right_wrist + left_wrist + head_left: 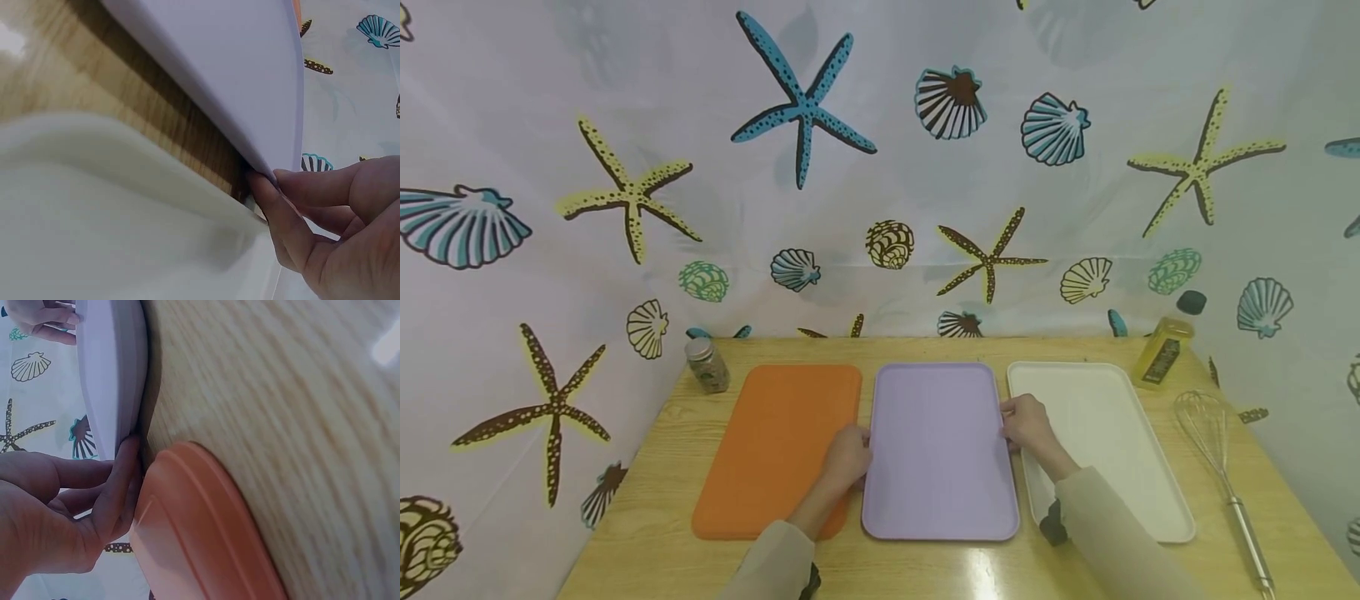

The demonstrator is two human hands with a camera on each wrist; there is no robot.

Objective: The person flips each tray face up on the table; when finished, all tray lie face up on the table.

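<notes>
Sleeves [771,567] of a pale beige come in over the near side of a wood-grained surface [895,571], with something dark at each wrist. Well to the right lies a metal whisk [1228,492], its handle toward the person and its wire loops away.

The left hand [847,457] grips the left edge of a purple tray [937,450], its fingers bent and drawn close together at the rim, barely parted. Part of this hand covers the near right area of an orange tray [775,442]. Slightly farther off, the right hand [1028,423] pinches the purple tray's opposite edge; in the right wrist view the thumb and a fingertip close tightly on the rim, with the other fingers curled behind.

The purple tray sits in the middle of the row, between the orange tray on the left and a white tray [1090,425] on the right, with narrow gaps on both sides.

Beyond the trays, a small lidded jar [707,367] stands at the far left, and a yellow bottle [1162,352] with a dark cap stands at the far right. Behind everything hangs a white cloth [880,50] printed with starfish and shells.
</notes>
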